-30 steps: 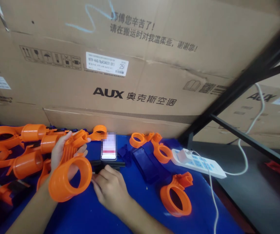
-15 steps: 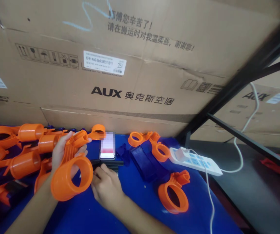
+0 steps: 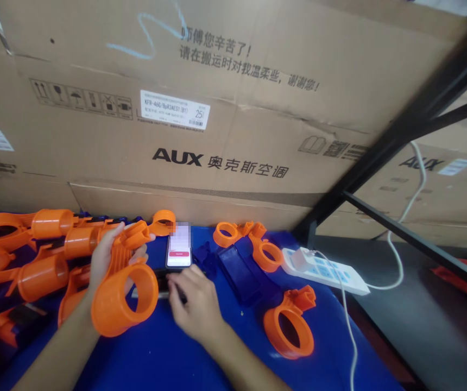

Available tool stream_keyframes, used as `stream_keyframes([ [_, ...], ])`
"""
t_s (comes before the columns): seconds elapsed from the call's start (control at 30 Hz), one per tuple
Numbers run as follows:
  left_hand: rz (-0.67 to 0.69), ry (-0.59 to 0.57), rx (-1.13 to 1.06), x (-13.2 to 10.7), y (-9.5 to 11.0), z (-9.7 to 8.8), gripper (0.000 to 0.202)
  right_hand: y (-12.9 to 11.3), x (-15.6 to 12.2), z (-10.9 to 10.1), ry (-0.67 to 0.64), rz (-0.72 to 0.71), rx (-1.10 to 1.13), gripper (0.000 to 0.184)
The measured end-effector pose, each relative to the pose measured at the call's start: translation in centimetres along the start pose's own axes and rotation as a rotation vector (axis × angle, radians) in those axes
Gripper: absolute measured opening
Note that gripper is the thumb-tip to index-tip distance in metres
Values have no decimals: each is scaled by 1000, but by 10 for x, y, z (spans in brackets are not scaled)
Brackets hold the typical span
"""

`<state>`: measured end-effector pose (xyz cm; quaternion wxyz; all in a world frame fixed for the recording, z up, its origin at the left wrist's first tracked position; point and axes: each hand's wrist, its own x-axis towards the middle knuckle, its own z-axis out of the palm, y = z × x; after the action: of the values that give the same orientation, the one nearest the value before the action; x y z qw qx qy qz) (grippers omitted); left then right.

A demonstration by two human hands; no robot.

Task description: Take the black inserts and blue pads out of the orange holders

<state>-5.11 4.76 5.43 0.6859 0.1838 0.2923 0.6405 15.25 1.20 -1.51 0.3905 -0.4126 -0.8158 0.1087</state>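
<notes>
Gripping the orange bracket point(image 3: 107, 312) by its stem, the left hand point(image 3: 102, 255) is positioned to the front left of the phone point(image 3: 178, 259). Its fingers are curled partly closed, with fingertips visible on the near-phone side of the stem. The bracket is tilted: its wide ring end points toward the wearer and its narrow channel end points toward the phone.

The right hand point(image 3: 199, 301) is located directly in front of the phone, slightly to its right. Its fingers are bent over the dark bars point(image 3: 162, 278), which lie crosswise just in front of the phone. Whether these fingers grip a bar cannot be determined, as the hand covers the contact area.

The phone lies face up on the blue table point(image 3: 156, 353). The upper screen is blurred; a red button shows on the lower screen. One orange ring point(image 3: 161, 231) sits just left of the phone's far end. Further left of the phone is a group of orange parts point(image 3: 44, 277). Right of the phone are dark blue parts point(image 3: 238, 274), and beyond these, a white power strip point(image 3: 353, 279) with a charger point(image 3: 303, 258) plugged in. To the phone's front right, a separate orange clip point(image 3: 272, 328) rests on the table. Behind the phone stands a large carton point(image 3: 225, 136) marked AUX.
</notes>
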Motion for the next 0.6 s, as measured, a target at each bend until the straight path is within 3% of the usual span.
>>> stream_keyframes([
  [0.1, -5, -57, 113, 4, -10, -3, 27, 9, 5, -21, 157, 127, 123, 21],
  [0.17, -13, -35, 209, 4, -23, 0, 40, 13, 8, -33, 201, 207, 239, 21],
  [0.3, 130, 105, 277, 3, -55, 6, 49, 12, 10, -48, 32, 208, 512, 35],
  [0.43, 229, 101, 339, 1, -74, 1, 52, 2, 9, -53, -162, 87, 524, 63],
  [0.5, 238, 95, 335, 2, -77, -4, 52, -4, 7, -52, -189, 49, 500, 72],
  [0.6, 206, 86, 335, 6, -77, -8, 54, -8, 5, -47, -133, 52, 473, 68],
])
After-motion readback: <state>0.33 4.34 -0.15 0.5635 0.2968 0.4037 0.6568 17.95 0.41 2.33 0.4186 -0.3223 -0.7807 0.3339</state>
